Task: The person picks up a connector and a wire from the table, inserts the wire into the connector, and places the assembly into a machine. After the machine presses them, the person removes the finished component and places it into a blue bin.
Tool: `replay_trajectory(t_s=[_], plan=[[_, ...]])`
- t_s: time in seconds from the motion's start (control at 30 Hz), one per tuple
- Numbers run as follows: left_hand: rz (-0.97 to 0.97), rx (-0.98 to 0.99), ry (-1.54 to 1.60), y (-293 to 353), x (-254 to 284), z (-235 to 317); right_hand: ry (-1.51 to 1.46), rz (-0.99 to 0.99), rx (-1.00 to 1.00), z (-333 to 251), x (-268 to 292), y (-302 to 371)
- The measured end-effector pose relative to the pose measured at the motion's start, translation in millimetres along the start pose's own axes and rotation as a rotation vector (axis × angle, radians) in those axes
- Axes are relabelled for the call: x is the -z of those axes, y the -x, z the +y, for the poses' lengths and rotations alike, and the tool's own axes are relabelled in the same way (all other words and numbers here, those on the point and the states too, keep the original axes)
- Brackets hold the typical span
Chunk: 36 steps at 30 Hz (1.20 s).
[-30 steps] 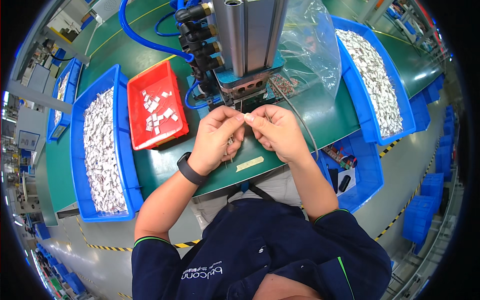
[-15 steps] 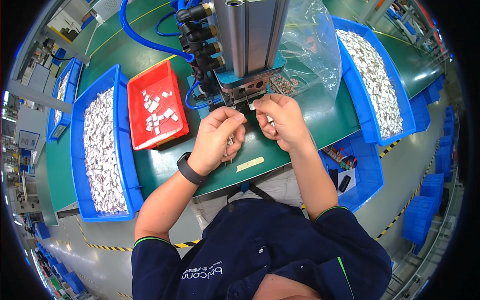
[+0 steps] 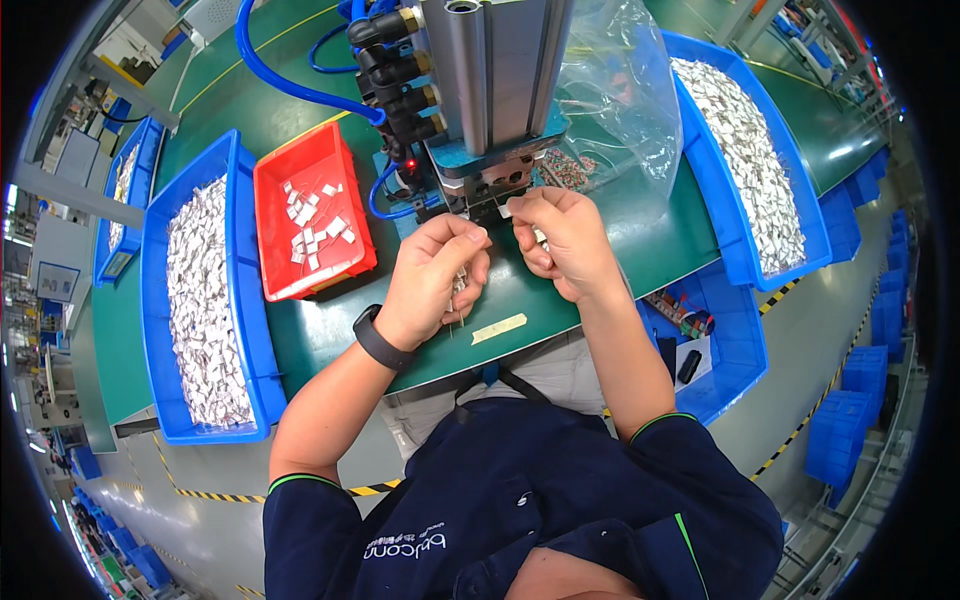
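Note:
My right hand [image 3: 562,240] pinches a small white part [image 3: 505,211] and holds it at the mouth of the grey pneumatic press [image 3: 490,90] on the green bench. My left hand [image 3: 432,280], with a black wristband, is curled around a bunch of small white parts with thin metal pins [image 3: 458,295], just left of the right hand and below the press. A small beige strip [image 3: 498,328] lies on the bench below both hands.
A red tray [image 3: 275,215] with a few white parts sits left of the press. Blue bins [image 3: 245,300] [image 3: 715,170] full of white parts flank the bench. A clear plastic bag [image 3: 620,90] lies right of the press. Blue hoses [image 3: 290,95] loop behind.
My right hand has moved up and left from near my left hand to the press opening, carrying one small white part. My left hand stayed almost still.

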State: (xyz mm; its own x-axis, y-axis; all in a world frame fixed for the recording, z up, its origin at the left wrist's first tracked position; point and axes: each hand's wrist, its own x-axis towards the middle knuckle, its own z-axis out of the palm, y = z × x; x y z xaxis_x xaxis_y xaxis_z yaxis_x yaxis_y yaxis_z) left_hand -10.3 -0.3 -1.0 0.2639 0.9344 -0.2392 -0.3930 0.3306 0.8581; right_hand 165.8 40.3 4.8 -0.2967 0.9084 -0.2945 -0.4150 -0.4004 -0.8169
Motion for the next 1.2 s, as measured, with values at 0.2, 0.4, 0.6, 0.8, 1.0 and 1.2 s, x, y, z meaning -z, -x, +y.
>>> replay_trajectory(t_s=[0.2, 0.4, 0.6, 0.8, 1.0, 1.2], plan=[[0.003, 0.005, -0.003, 0.0, -0.3, -0.2, -0.013, -0.007, 0.004, 0.5, -0.5, 0.7], [0.013, 0.016, -0.007, 0.1, -1.0, 1.8, 0.061, -0.061, 0.048, 8.7, 5.3, 1.9], [0.014, 0.004, -0.018, 1.7, -1.7, 0.7, 0.191, -0.171, 0.090, 16.7, 6.4, 8.4], [0.006, -0.033, -0.010, 1.6, 1.5, -1.0, 0.185, -0.167, 0.069, 17.1, 4.3, 8.3], [0.015, -0.077, 0.005, 1.9, 1.2, -1.3, 0.178, -0.193, 0.036, 14.3, 0.8, 10.2], [0.027, -0.086, -0.008, 1.6, 0.9, -2.7, 0.032, -0.233, -0.083, 10.5, 3.2, 10.0]])
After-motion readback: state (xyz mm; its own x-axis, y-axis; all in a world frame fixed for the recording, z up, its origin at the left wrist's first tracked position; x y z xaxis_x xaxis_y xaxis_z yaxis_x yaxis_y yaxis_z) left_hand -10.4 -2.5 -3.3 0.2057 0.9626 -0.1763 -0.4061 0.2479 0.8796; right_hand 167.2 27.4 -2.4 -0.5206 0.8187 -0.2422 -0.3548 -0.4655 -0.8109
